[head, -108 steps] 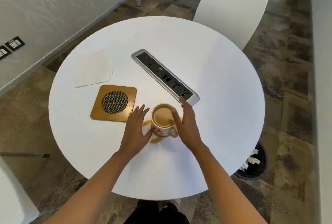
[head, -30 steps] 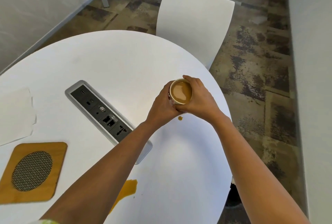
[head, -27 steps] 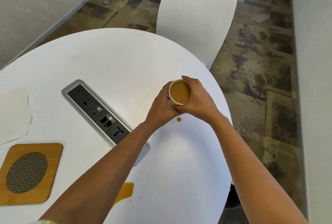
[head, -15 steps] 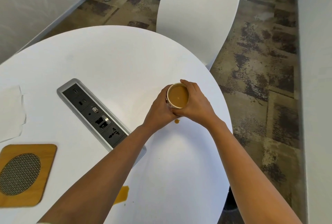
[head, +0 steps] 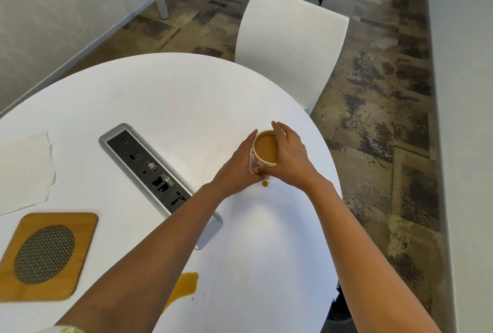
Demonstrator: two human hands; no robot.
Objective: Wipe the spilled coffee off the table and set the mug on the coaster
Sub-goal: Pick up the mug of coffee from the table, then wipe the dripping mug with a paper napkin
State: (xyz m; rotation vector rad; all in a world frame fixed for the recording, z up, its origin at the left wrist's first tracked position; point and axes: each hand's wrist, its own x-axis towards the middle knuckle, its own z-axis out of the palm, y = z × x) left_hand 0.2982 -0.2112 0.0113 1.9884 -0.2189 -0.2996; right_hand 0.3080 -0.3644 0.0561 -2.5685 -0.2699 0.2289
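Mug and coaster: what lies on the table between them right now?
In the head view, the power socket strip set into the table runs between the mug and the coaster; the person's left forearm also crosses that stretch.

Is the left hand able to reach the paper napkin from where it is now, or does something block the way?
Probably yes. The left hand must first let go of the mug. The napkin lies across the power strip, which sits flush in the table, so nothing stands in between.
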